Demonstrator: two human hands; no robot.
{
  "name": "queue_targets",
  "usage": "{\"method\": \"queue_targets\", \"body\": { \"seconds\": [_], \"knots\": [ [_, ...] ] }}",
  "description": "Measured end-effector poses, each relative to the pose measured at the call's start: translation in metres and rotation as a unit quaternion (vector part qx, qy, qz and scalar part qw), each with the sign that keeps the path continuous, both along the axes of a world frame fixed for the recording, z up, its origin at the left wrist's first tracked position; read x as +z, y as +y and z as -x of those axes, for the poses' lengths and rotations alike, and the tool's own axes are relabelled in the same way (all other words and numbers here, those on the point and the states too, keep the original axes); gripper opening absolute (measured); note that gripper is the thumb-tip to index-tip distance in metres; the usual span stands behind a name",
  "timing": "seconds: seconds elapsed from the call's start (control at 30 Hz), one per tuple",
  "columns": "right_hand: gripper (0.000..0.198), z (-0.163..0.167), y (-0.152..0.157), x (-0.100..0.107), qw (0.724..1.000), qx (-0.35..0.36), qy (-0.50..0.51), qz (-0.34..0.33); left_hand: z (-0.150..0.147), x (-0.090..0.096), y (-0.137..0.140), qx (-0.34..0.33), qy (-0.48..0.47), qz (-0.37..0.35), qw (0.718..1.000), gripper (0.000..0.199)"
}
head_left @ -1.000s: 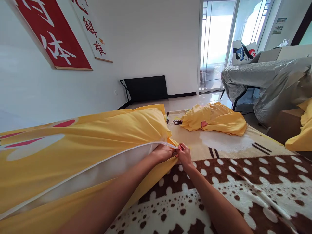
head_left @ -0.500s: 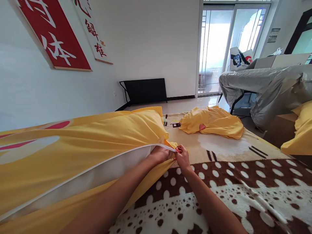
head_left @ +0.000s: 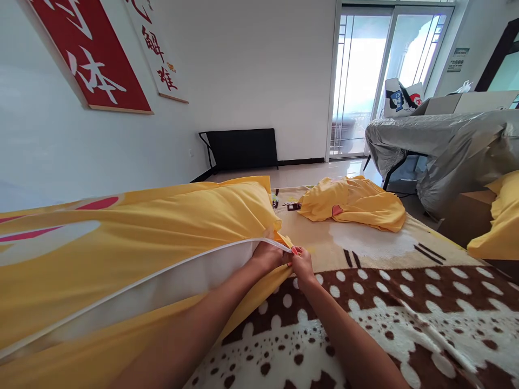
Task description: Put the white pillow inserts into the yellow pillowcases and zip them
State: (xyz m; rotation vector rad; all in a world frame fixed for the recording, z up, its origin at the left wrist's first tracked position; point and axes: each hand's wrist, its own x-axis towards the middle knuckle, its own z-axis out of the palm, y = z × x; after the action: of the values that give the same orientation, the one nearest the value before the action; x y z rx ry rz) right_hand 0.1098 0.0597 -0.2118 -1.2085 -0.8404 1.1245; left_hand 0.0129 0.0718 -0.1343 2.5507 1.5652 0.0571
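Observation:
A large yellow fabric cover (head_left: 211, 208) with pink and white shapes lies across the left side, bulging. Its long side opening, edged with a white strip like a zipper, gapes and shows a white filling (head_left: 190, 283). My left hand (head_left: 268, 256) reaches into the right end of this opening; the edge and folds hide its fingers. Right beside it, my right hand (head_left: 302, 263) pinches the cover's edge at the corner, thumb and fingers closed on the fabric.
Underneath spreads a brown and cream patterned blanket (head_left: 365, 319). A crumpled yellow cloth (head_left: 352, 205) lies farther back on it. More yellow fabric (head_left: 497, 227) sits at the right edge, near a plastic-covered table (head_left: 441, 132). A black panel (head_left: 243, 148) leans against the back wall.
Both hands stay at the same corner of the cover, with only a slight shift of the left hand. The camera view has moved a little.

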Motion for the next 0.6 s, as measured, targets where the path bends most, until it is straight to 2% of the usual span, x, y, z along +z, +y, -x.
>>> {"method": "queue_targets", "body": {
  "seconds": [0.07, 0.17, 0.27, 0.5, 0.6],
  "knots": [
    [0.011, -0.003, -0.001, 0.000, 1.000, 0.008, -0.025, -0.002, -0.001, -0.002, -0.001, 0.002, 0.018, -0.003, 1.000, 0.025],
    [0.004, -0.011, -0.002, -0.002, 0.998, 0.003, -0.061, -0.005, -0.002, -0.004, -0.003, -0.031, 0.023, 0.011, 0.999, 0.024],
    [0.005, -0.015, -0.002, -0.004, 0.997, -0.005, -0.078, -0.017, -0.002, -0.005, -0.003, -0.056, 0.017, 0.020, 0.998, 0.021],
    [0.008, -0.003, -0.004, -0.006, 0.996, 0.008, -0.081, -0.046, 0.003, -0.007, 0.001, -0.024, 0.017, 0.000, 1.000, 0.023],
    [0.010, -0.001, -0.003, -0.008, 0.995, 0.009, -0.086, -0.049, 0.009, -0.008, 0.001, -0.053, -0.003, -0.007, 0.999, 0.021]
  ]
}}
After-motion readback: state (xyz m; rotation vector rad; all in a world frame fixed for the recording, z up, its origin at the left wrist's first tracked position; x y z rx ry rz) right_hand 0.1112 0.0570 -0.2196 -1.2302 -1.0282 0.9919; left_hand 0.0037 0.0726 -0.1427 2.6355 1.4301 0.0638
